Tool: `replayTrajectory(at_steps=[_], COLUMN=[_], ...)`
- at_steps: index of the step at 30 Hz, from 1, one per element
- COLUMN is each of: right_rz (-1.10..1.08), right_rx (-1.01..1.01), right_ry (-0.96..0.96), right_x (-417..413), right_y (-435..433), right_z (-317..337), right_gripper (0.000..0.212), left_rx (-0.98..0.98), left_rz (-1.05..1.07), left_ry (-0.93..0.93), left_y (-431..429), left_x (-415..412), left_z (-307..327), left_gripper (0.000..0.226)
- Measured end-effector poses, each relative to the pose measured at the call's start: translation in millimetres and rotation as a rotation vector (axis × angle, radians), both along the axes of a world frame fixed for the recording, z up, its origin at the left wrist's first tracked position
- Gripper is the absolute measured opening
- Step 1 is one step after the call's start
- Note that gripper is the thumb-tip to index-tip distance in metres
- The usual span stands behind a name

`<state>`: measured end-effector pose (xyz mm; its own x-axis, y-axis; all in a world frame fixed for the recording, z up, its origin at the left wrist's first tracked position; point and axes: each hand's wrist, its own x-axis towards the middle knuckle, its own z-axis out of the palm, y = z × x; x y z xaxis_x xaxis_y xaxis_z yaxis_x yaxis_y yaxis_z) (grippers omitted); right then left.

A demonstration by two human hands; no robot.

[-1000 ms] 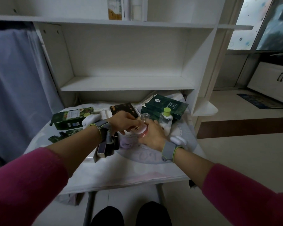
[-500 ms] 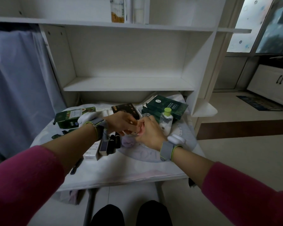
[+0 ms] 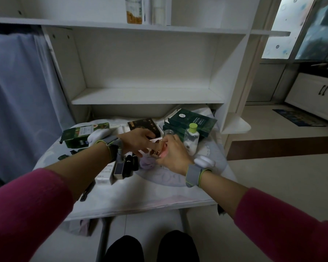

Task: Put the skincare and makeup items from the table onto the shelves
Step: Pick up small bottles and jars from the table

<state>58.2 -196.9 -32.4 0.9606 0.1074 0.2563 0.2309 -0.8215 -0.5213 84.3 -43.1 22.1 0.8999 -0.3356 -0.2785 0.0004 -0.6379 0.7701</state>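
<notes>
My left hand (image 3: 138,142) and my right hand (image 3: 173,155) meet over the middle of the table (image 3: 140,197). Between them is a small pink item with a gold top (image 3: 160,151). My right hand's fingers curl round its pink body and my left hand's fingertips pinch its gold end. Most of the item is hidden by my fingers. The white shelf (image 3: 146,96) behind the table is bare. The shelf above it holds an orange-labelled bottle (image 3: 133,11) and a white tube (image 3: 160,10).
On the table lie dark green boxes (image 3: 192,121), a clear bottle with a green cap (image 3: 191,138), a glass jar (image 3: 168,132), a dark box (image 3: 143,125), a green box (image 3: 83,133), a lilac compact (image 3: 148,163), white boxes with black lipsticks (image 3: 119,169) and a white device (image 3: 204,161).
Both hands stay joined on the pink item, which has come up a little from the table and tilted. The other items have not moved.
</notes>
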Motion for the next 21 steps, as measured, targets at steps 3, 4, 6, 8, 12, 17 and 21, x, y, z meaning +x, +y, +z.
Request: replayTrajectory(at_steps=[3,4,6,8,12,17,21], right_rz=[-0.005,-0.003,0.001,0.001,0.014,0.043,0.038], right_rx=[-0.01,-0.014,-0.007,0.01,0.02,0.005,0.037], right_ry=[-0.011,-0.011,-0.004,-0.002,-0.008,-0.009,-0.023], right_x=[-0.2,-0.1,-0.8,-1.2,-1.5,-0.2,0.5], right_y=[0.6,0.4,-1.2,-2.5,-1.8,-3.6,-3.9], right_z=[-0.1,0.0,-0.2,-0.3,1.5,1.3,1.5], right_gripper=[0.075,0.075,0.074,0.073,0.072,0.071,0.069], left_rx=[0.147,0.102,-0.033,-0.049,0.169,-0.008,0.077], left_rz=[0.015,-0.001,-0.03,-0.036,0.0,-0.066,-0.027], left_ry=[0.001,0.023,0.059,0.068,0.069,0.118,0.126], left_y=[-3.9,-3.0,2.3,3.9,-4.3,2.1,-3.1], left_x=[-2.5,-1.7,-0.8,-1.1,-3.9,-0.2,-1.6], left_z=[-0.4,-1.3,-1.5,0.3,1.4,1.7,0.4], left_gripper=[0.045,0.038,0.031,0.044,0.053,0.048,0.053])
